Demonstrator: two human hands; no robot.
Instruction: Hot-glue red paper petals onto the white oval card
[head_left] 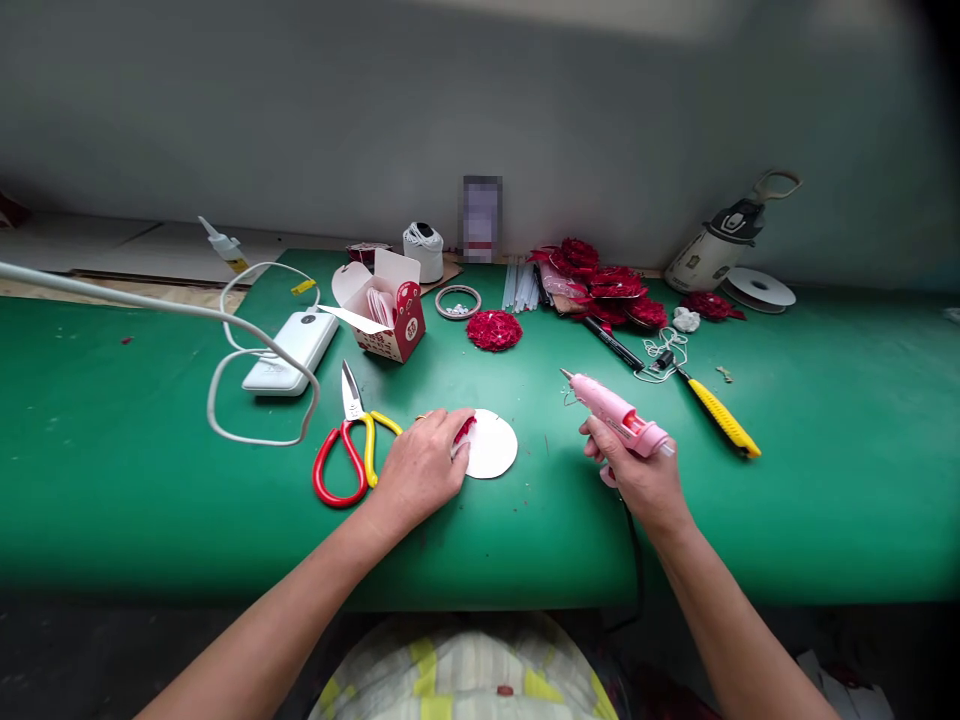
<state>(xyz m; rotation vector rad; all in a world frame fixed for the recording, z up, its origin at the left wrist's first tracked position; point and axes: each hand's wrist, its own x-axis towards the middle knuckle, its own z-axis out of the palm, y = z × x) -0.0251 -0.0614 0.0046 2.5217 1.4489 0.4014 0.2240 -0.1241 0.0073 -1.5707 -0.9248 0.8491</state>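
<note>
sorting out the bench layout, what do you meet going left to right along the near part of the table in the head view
power bank → scissors → left hand → white disc → pink glue gun in right hand → yellow utility knife

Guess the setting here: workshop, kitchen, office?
Probably a handicraft workbench. A green felt-covered table holds red-and-yellow-handled scissors and finished red fabric flowers; the right hand grips a pink hot-glue gun, while the left hand presses a white paper disc.
</note>
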